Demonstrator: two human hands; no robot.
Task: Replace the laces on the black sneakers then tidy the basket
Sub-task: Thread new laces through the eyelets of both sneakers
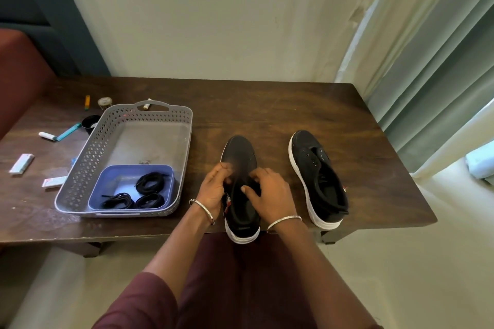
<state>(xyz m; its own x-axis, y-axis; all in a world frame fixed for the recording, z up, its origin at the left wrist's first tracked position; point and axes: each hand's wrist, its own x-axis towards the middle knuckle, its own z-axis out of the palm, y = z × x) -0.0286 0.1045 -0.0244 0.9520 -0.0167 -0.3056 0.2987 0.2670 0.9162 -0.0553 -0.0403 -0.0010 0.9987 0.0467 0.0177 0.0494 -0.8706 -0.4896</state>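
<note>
On the dark wooden bench (267, 104), a grey perforated plastic basket (88, 157) holds a blue plastic tub (103, 187) of coiled black laces (149, 181). To its right, the left hand (213, 189) and right hand (270, 192) each have their grip pinched on a white-soled black canvas sneaker (239, 149). A second black sneaker (318, 176) stands apart further right.

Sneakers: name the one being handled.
The sneaker nearer the grey basket: the left hand and right hand grip its upper. The other sneaker, farther right, stands untouched.

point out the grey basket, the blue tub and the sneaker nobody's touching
grey basket (153, 115), head view, far perforated wall
blue tub (107, 181), head view, bare left inside
untouched sneaker (304, 141), head view, black toe
</note>
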